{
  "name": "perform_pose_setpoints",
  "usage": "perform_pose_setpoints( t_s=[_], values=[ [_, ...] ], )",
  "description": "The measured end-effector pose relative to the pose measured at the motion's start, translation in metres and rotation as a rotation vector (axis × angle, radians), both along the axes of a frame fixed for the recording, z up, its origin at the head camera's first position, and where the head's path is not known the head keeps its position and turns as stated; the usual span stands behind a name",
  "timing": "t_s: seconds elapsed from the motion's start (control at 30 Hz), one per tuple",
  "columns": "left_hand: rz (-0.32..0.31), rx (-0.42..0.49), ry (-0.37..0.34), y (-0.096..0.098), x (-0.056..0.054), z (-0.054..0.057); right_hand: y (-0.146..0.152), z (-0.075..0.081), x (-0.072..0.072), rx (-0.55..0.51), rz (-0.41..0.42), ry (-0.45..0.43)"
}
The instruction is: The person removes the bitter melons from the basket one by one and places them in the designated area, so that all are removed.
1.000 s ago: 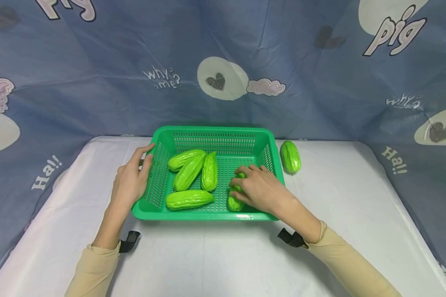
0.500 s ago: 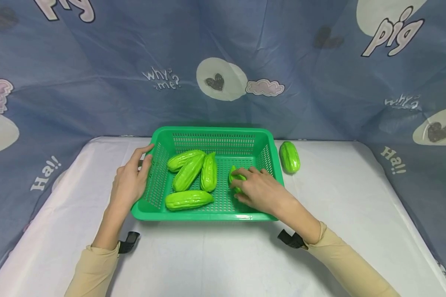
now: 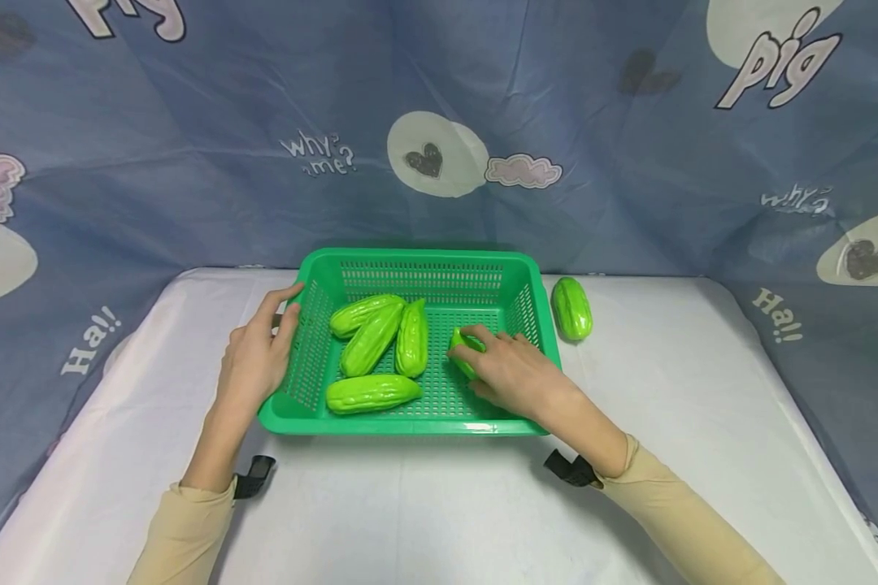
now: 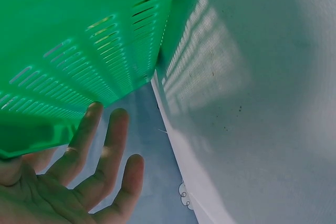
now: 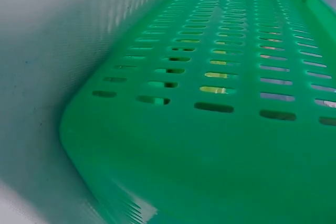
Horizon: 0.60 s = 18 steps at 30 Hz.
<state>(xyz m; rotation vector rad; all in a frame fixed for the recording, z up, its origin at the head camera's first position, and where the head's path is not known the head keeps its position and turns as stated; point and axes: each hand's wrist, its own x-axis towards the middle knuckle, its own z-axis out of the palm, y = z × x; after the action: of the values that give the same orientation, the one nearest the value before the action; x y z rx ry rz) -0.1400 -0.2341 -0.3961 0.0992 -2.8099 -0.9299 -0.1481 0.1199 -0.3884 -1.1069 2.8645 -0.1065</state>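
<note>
A green slotted plastic basket (image 3: 417, 426) stands on the table with several light-green bitter gourds (image 3: 371, 341) in its left half. At its left rim, my left hand (image 3: 256, 357) rests its thumb and index finger on the edge; the left wrist view shows loosely extended fingers (image 4: 113, 145) beside the outer wall. Inside the basket's right half, my right hand (image 3: 515, 378) holds another bitter gourd (image 3: 464, 368), its fingers curled over it and partly hiding it. The right wrist view shows only the slotted wall (image 5: 199, 145), with no hand in sight.
One more bitter gourd (image 3: 573, 309) lies on the white tablecloth (image 3: 410, 504), just outside the basket's right wall. A blue printed cloth (image 3: 263, 203) hangs behind the table and along its sides.
In my right hand, the bitter gourd has shifted away from the basket's near wall, and its tip now shows beyond the fingers. My left hand and the basket have stayed put.
</note>
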Motion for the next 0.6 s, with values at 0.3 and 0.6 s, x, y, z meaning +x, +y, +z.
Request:
perform_pose_setpoints(
  t_s=[0.3,0.6],
  values=[
    [-0.001,0.001,-0.004,0.0001,0.0003,0.0007,-0.0011,0.0006,0.0007,0.011,-0.009,0.024],
    [0.002,0.001,-0.009,0.0,0.0004,0.0006,0.0038,0.0044,0.0003,-0.091,0.011,0.113]
  ],
)
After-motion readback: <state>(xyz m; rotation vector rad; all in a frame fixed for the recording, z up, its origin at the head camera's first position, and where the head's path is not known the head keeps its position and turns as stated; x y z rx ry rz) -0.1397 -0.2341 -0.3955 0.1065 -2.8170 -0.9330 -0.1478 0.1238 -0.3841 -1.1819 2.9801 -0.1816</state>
